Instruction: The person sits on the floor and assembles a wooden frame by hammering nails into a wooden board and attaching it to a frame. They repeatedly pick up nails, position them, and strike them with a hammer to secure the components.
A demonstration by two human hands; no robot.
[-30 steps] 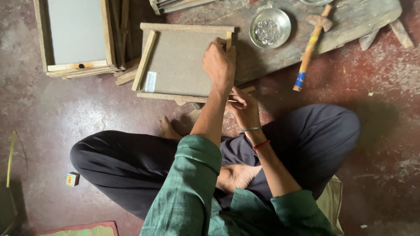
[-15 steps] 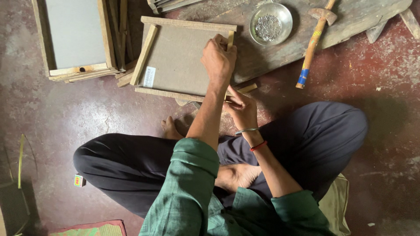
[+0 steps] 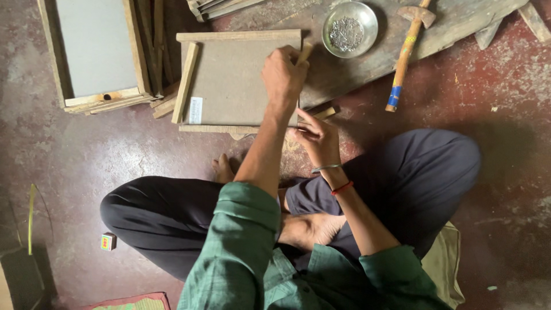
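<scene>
While apart, both hands on the wooden frame [image 3: 229,80]: left hand [image 3: 282,74] clamped on its right slat [image 3: 304,53], right hand [image 3: 317,138] at the near corner.

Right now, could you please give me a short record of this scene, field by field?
Setting: person cross-legged on a reddish floor
Left hand: pressing a wooden strip on the framed board
Right hand: at the board's near right corner, pinching something too small to tell
Nearby: metal bowl of nails; hammer; stacked frames
</scene>
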